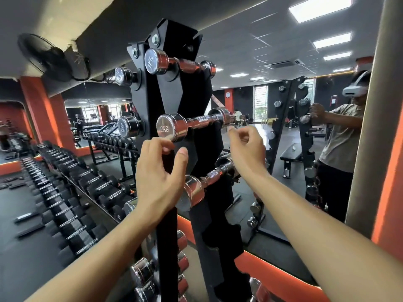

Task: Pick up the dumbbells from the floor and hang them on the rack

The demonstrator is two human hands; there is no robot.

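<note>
A tall black upright rack (168, 99) stands in front of me and holds several chrome dumbbells. The one marked 2KG (192, 124) lies across its middle cradle. My left hand (160, 177) is just below its near head, fingers loosely curled, fingertips close to the chrome and holding nothing. Just under the far head is my right hand (247, 149), fingers curled and empty. A 1KG dumbbell (178, 63) sits in the top cradle. Another chrome dumbbell (205, 185) rests in the cradle below my hands.
A wall mirror (283, 127) behind the rack reflects the rack and a person wearing a headset. A long low rack of black dumbbells (72, 188) runs along the left. More chrome dumbbells (144, 271) sit low on the upright rack.
</note>
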